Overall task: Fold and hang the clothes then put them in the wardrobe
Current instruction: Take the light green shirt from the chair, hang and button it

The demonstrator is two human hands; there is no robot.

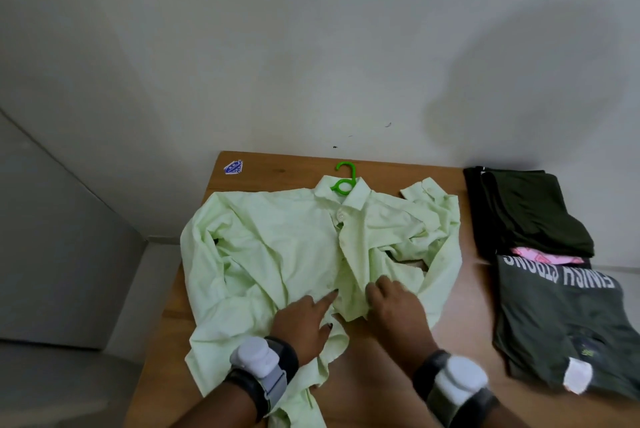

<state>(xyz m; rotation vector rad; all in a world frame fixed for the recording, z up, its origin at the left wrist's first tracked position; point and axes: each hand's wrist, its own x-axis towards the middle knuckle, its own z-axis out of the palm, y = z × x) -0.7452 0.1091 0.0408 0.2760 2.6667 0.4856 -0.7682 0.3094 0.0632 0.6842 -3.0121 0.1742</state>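
Note:
A pale green button shirt (277, 247) lies front-up and rumpled on the wooden table (277, 171). A bright green hanger (344, 181) sits inside its collar, hook pointing at the wall. My left hand (304, 320) rests on the lower placket with the index finger stretched out along the fabric. My right hand (394, 306) is just right of it, its fingers curled into the shirt's right front edge. The right sleeve is bunched up near the collar. Both wrists carry a white and black band.
Folded clothes lie along the table's right side: a dark olive garment (530, 213), a pink piece (543, 258) under it, and a grey printed T-shirt (568, 320). A blue sticker (233, 167) marks the far left corner. A pale wall stands behind the table.

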